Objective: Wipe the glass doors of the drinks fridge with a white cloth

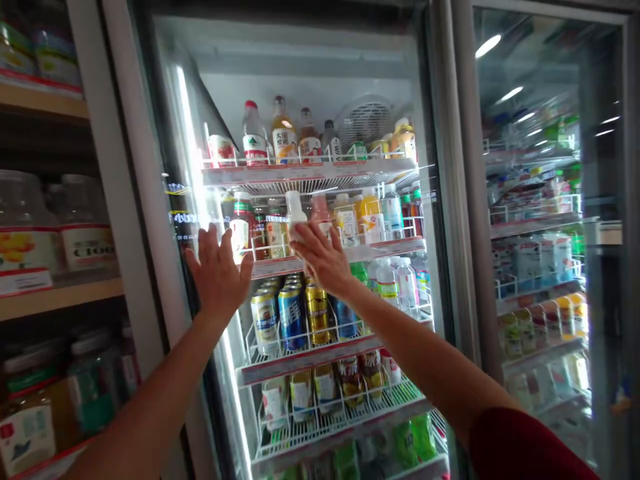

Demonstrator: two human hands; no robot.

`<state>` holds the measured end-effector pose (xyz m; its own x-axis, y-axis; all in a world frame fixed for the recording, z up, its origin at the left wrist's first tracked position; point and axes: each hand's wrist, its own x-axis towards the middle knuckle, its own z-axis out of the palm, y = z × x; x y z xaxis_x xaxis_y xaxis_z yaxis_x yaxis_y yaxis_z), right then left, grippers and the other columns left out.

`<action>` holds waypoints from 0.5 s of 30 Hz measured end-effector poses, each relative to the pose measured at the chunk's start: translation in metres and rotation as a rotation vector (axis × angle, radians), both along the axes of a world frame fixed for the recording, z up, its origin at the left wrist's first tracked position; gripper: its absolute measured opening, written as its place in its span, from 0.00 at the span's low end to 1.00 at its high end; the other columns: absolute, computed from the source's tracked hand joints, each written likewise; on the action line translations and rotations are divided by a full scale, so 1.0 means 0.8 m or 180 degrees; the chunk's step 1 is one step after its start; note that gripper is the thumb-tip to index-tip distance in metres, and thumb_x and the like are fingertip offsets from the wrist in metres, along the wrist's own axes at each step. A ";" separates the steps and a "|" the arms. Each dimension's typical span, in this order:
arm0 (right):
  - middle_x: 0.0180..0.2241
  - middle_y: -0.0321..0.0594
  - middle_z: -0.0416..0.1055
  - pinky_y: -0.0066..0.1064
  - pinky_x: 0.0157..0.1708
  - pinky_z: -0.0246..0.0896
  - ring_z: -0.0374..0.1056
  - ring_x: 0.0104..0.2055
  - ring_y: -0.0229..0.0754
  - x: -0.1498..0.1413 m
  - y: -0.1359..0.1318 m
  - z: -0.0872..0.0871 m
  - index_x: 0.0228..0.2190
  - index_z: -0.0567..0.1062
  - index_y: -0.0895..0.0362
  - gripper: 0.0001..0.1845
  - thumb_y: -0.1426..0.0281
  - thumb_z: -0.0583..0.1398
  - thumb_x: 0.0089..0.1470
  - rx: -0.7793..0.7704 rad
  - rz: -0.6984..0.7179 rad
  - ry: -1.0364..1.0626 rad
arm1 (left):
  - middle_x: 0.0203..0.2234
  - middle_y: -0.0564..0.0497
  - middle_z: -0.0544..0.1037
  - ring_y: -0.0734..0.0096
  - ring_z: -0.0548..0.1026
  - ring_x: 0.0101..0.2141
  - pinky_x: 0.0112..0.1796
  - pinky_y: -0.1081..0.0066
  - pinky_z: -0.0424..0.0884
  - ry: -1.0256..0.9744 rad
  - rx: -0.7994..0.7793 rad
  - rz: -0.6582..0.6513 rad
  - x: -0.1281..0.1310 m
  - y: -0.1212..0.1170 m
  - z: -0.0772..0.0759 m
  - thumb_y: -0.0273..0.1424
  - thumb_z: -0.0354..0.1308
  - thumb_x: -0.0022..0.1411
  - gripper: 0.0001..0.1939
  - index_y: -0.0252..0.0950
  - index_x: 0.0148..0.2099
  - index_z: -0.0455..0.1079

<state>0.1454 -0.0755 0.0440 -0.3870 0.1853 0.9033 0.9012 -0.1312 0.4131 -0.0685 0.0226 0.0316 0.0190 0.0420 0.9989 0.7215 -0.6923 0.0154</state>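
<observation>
An open drinks cooler with several wire shelves [310, 179] of bottles and cans fills the middle. My left hand [217, 270] is flat with fingers spread, pressed against the swung-open glass door [175, 200] at the left. My right hand [320, 257] reaches into the second shelf, its fingers closed around a white-capped bottle [295, 210] that stands among other drinks. Below it, a row of cans [293, 313] leans on a tilted shelf.
Wooden shelves [60, 297] with jars and bottles stand at the left. A second cooler with a closed glass door [540, 220] stands at the right, full of drinks. A fan grille [365, 120] sits at the cooler's top back.
</observation>
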 end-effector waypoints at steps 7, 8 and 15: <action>0.63 0.39 0.45 0.55 0.59 0.39 0.39 0.65 0.51 0.068 -0.028 0.026 0.57 0.58 0.50 0.27 0.71 0.47 0.56 0.1185 0.0000 0.1612 | 0.62 0.38 0.49 0.53 0.44 0.62 0.57 0.46 0.41 -0.0034 0.0012 0.0051 -0.008 0.004 -0.003 0.44 0.40 0.63 0.30 0.33 0.62 0.50; 0.63 0.37 0.45 0.54 0.59 0.39 0.39 0.65 0.50 0.068 -0.028 0.024 0.58 0.56 0.49 0.27 0.71 0.47 0.56 0.1005 -0.0011 0.1371 | 0.62 0.38 0.48 0.53 0.44 0.62 0.57 0.46 0.41 -0.0051 0.0011 0.0044 -0.008 0.005 -0.003 0.44 0.41 0.63 0.30 0.33 0.63 0.49; 0.62 0.41 0.48 0.51 0.60 0.41 0.40 0.65 0.47 0.110 -0.050 0.023 0.60 0.49 0.53 0.30 0.72 0.45 0.56 0.1019 -0.0290 0.1438 | 0.63 0.38 0.47 0.53 0.43 0.62 0.58 0.48 0.39 -0.0053 0.0067 0.0052 -0.002 0.006 0.006 0.42 0.41 0.63 0.30 0.31 0.63 0.48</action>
<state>0.2338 -0.1153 0.0627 0.0562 -0.1109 0.9922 0.9585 -0.2722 -0.0848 -0.0697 0.0274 0.0368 0.0020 0.0212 0.9998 0.7324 -0.6807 0.0130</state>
